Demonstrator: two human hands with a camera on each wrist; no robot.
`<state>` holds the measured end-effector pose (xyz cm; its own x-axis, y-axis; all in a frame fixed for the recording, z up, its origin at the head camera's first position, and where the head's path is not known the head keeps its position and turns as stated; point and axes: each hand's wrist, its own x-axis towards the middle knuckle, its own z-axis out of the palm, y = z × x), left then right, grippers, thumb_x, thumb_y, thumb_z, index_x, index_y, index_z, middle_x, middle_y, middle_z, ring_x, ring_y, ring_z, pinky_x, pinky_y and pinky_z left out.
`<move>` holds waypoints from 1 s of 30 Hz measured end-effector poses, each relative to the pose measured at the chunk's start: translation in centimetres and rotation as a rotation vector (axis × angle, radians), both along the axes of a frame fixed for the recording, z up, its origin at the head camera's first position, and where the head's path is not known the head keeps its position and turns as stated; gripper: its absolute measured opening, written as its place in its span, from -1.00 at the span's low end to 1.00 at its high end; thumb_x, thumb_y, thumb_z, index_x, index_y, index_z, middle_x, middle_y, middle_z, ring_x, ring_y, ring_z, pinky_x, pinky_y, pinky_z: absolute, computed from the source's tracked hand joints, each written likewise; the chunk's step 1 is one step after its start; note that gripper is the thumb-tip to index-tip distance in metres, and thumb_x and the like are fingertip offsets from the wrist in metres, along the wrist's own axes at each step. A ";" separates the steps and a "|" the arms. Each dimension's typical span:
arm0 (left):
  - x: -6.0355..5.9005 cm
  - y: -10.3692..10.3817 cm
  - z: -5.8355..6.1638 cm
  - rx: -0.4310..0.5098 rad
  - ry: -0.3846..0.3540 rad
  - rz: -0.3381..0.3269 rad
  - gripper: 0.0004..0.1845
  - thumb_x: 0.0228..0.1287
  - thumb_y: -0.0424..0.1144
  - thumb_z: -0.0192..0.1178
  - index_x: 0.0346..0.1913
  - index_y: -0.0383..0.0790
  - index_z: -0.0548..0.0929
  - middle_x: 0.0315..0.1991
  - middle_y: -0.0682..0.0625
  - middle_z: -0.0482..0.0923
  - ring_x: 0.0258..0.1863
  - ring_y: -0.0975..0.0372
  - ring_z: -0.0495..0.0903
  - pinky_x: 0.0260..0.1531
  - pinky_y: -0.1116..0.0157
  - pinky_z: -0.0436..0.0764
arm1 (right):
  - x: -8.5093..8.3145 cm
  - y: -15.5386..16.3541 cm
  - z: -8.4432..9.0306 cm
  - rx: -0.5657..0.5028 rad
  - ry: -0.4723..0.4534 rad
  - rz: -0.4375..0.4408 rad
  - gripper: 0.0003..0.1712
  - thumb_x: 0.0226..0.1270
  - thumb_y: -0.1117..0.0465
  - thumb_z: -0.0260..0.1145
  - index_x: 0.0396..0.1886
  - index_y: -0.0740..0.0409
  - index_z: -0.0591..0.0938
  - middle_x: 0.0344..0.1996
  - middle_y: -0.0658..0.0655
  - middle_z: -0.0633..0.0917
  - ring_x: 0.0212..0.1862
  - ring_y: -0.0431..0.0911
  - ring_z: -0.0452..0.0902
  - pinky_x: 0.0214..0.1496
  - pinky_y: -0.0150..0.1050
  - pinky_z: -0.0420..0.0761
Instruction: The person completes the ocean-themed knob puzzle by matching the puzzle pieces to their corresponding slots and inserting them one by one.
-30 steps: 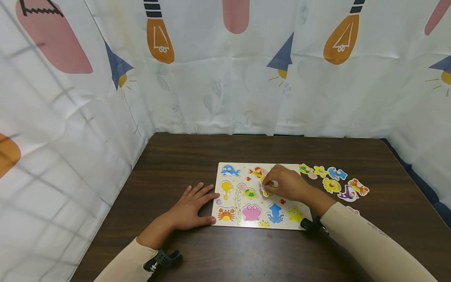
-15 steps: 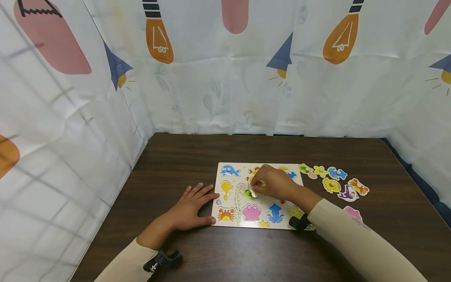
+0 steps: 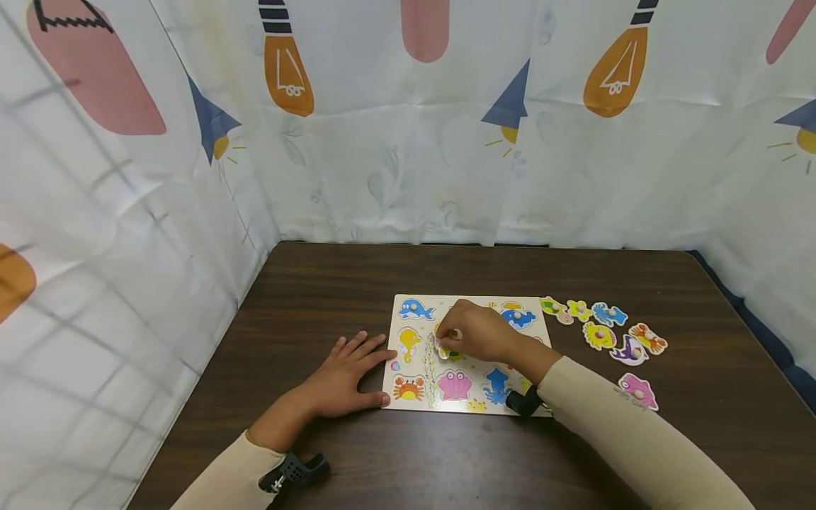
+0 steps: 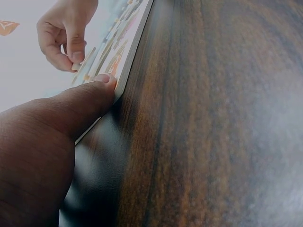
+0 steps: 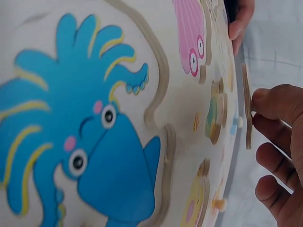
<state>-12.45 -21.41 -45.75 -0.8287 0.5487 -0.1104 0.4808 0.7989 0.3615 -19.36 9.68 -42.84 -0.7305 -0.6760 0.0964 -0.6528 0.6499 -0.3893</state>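
My right hand (image 3: pixel 481 333) pinches a small wooden puzzle piece (image 5: pixel 246 106) by its peg between thumb and fingertips, holding it just above the puzzle board (image 3: pixel 417 397), over the turtle slot beside the yellow seahorse (image 3: pixel 409 342). My left hand (image 3: pixel 344 372) lies flat on the dark table (image 3: pixel 357 283), fingers straight and spread, thumb tip pressed against the board's left edge. Loose pieces (image 3: pixel 605 326) lie on the table right of the board
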 end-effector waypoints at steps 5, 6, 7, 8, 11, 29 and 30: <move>0.0 0.0 -0.1 0.000 0.000 -0.003 -0.15 0.25 0.42 0.22 0.56 0.24 0.33 0.63 0.07 0.06 0.61 -0.04 -0.10 0.49 -0.23 -0.18 | 0.0 -0.9 -0.1 0.005 0.000 0.004 -0.91 0.32 0.07 0.51 -0.20 -0.13 0.85 -0.24 -0.26 0.73 -0.07 -0.27 0.51 -0.11 -0.26 0.60; 0.0 0.0 -0.1 0.000 -0.001 -0.004 -0.15 0.25 0.42 0.22 0.56 0.24 0.32 0.63 0.07 0.06 0.62 -0.04 -0.10 0.49 -0.23 -0.19 | 0.1 -1.1 -0.1 0.006 0.000 0.003 -0.91 0.32 0.08 0.51 -0.20 -0.13 0.85 -0.24 -0.25 0.73 -0.08 -0.27 0.51 -0.10 -0.26 0.60; 0.0 0.0 -0.1 -0.001 0.000 -0.005 -0.15 0.25 0.42 0.23 0.56 0.24 0.32 0.63 0.07 0.06 0.61 -0.04 -0.10 0.49 -0.23 -0.18 | 0.1 -1.2 -0.1 0.009 0.001 0.001 -0.90 0.33 0.07 0.50 -0.20 -0.14 0.85 -0.24 -0.25 0.73 -0.07 -0.27 0.51 -0.10 -0.26 0.59; 0.0 0.0 -0.1 -0.002 0.000 -0.006 -0.15 0.25 0.42 0.22 0.56 0.24 0.32 0.63 0.07 0.06 0.61 -0.04 -0.10 0.49 -0.23 -0.18 | 0.1 -1.3 -0.2 0.013 0.003 -0.001 -0.91 0.33 0.06 0.50 -0.20 -0.15 0.85 -0.23 -0.25 0.73 -0.07 -0.28 0.51 -0.10 -0.26 0.59; -0.1 0.0 -0.2 -0.007 0.004 -0.005 -0.15 0.25 0.42 0.22 0.56 0.25 0.32 0.63 0.07 0.06 0.61 -0.03 -0.10 0.49 -0.23 -0.18 | 0.1 -1.7 -0.3 0.015 0.008 -0.005 -0.91 0.33 0.05 0.50 -0.20 -0.17 0.84 -0.23 -0.25 0.73 -0.06 -0.28 0.52 -0.10 -0.26 0.58; 0.1 0.0 0.0 0.015 -0.007 -0.005 -0.16 0.26 0.39 0.24 0.55 0.23 0.33 0.62 0.06 0.07 0.61 -0.04 -0.10 0.50 -0.22 -0.19 | -0.7 -4.1 -0.8 0.005 0.010 0.036 -0.91 0.33 0.08 0.48 -0.20 -0.13 0.84 -0.26 -0.24 0.72 -0.06 -0.27 0.52 -0.12 -0.33 0.58; 0.1 0.0 0.0 0.016 -0.008 -0.006 -0.16 0.26 0.39 0.25 0.56 0.23 0.33 0.62 0.06 0.07 0.61 -0.04 -0.09 0.50 -0.22 -0.19 | -0.8 -4.2 -0.8 0.011 0.012 0.036 -0.91 0.34 0.07 0.48 -0.20 -0.15 0.84 -0.25 -0.24 0.71 -0.05 -0.27 0.52 -0.12 -0.33 0.58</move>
<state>-12.34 -21.45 -45.73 -0.8246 0.5554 -0.1078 0.4827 0.7900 0.3780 -20.15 5.47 -43.66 -0.7047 -0.7028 0.0974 -0.6802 0.6302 -0.3742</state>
